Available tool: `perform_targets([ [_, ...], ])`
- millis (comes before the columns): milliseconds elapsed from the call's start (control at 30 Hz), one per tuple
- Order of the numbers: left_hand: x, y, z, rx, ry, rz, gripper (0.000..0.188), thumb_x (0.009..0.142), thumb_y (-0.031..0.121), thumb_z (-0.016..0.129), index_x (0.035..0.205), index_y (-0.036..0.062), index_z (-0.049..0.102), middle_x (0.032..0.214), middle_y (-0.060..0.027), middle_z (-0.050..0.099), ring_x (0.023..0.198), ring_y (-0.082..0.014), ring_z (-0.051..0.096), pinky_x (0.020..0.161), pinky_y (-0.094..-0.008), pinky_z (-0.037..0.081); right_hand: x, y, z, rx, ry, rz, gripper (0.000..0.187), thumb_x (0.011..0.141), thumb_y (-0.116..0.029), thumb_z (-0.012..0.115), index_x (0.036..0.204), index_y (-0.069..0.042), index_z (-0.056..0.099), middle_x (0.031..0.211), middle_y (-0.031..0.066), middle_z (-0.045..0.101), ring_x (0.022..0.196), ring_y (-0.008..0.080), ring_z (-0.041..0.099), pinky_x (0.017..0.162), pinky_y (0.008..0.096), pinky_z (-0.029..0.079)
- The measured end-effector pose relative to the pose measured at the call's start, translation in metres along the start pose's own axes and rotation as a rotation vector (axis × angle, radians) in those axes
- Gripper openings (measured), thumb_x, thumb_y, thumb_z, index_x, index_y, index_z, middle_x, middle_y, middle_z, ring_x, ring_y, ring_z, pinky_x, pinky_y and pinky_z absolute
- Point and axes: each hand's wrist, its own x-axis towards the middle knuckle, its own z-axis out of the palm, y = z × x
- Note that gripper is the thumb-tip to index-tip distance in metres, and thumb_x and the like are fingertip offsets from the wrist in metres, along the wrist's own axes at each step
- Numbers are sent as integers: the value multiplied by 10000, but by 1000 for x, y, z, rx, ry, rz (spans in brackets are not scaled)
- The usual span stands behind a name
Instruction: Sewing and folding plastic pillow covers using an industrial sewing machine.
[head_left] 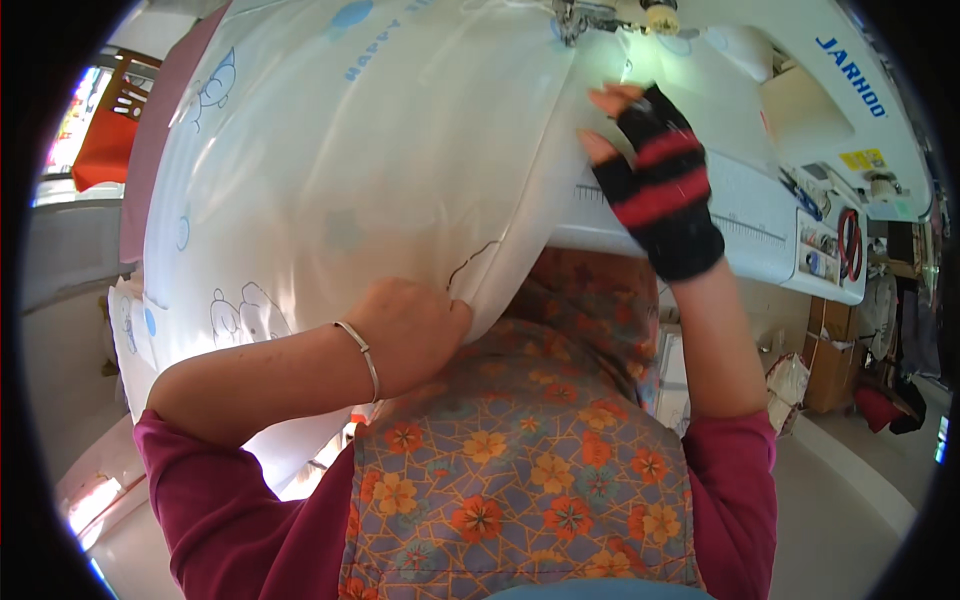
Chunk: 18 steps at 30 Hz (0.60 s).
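Observation:
A wide white, translucent plastic-like sheet (400,150) with pale blue cartoon prints is spread across the sewing machine's bed. At the sheet's near edge, my left hand (415,325) is closed on the folded hem, its fingertips partly hidden. A thin dark curved line (470,262) shows on the sheet just above those fingers. My right hand (660,180), in a black and red striped fingerless glove, rests near the sheet's right edge with thumb and fingers apart. Beyond it stand the lit presser foot and needle area (570,25), where a seam line along the sheet leads.
The white sewing machine (830,100) fills the upper right. Its bed has a ruler scale (745,228) and a tray (820,250) with small parts; red-handled scissors (849,245) lie beside it. A floral apron (530,470) covers my lap. Cardboard boxes (832,355) stand at right.

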Motion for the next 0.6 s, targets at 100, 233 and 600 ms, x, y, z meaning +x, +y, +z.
perform_targets([
  [100, -2, 6, 6, -2, -7, -22, 172, 751, 175, 599, 834, 29, 563, 715, -114, 626, 700, -285, 639, 614, -405, 494, -48, -57, -27, 198, -346, 341, 202, 771, -180, 686, 923, -48, 676, 795, 131, 660, 742, 311, 641, 718, 360, 514],
  [233, -6, 20, 19, 4, 18, 45, 176, 729, 163, 609, 819, 16, 575, 687, -120, 624, 694, -287, 641, 605, -398, 496, -80, -90, -9, 680, -542, 609, 304, 800, -265, 678, 1004, -40, 658, 812, 125, 664, 763, 258, 638, 725, 345, 502],
  [600, 95, -80, -74, 245, 761, 69, 261, 901, 245, 484, 1045, 81, 629, 1030, -97, 649, 943, -281, 615, 833, -418, 481, -137, -114, 81, 1465, -258, 1204, 412, 771, -143, 718, 1144, -42, 576, 1074, 66, 615, 1009, 188, 560, 882, 301, 464],
])
